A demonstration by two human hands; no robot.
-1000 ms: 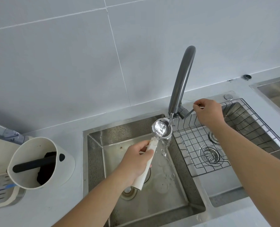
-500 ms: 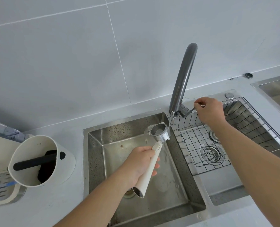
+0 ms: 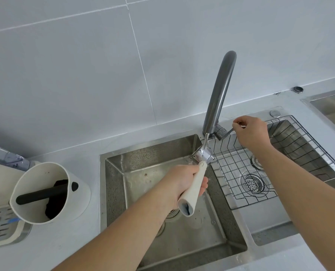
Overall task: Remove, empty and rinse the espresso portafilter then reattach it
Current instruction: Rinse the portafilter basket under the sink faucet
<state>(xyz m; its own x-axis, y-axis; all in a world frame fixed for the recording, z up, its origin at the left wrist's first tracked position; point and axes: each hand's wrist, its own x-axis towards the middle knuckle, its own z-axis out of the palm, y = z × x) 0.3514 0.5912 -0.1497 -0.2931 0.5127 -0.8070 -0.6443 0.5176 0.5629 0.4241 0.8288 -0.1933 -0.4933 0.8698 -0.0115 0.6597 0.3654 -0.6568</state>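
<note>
My left hand holds the portafilter over the left sink basin, fingers wrapped closed around its cream handle. The handle slants down toward me, its open butt end lowest; the metal head is raised beneath the spout of the grey faucet, where a thin stream of water strikes it. My right hand rests at the faucet's base, thumb and fingertips pinched shut on the thin lever. Behind that hand, a wire rack sits in the right basin, above a round drain strainer. On the table, left of the sink and well apart from the portafilter, stands a white knock box with a black bar across its mouth and dark grounds inside. A perforated drip tray touches its left side.
</note>
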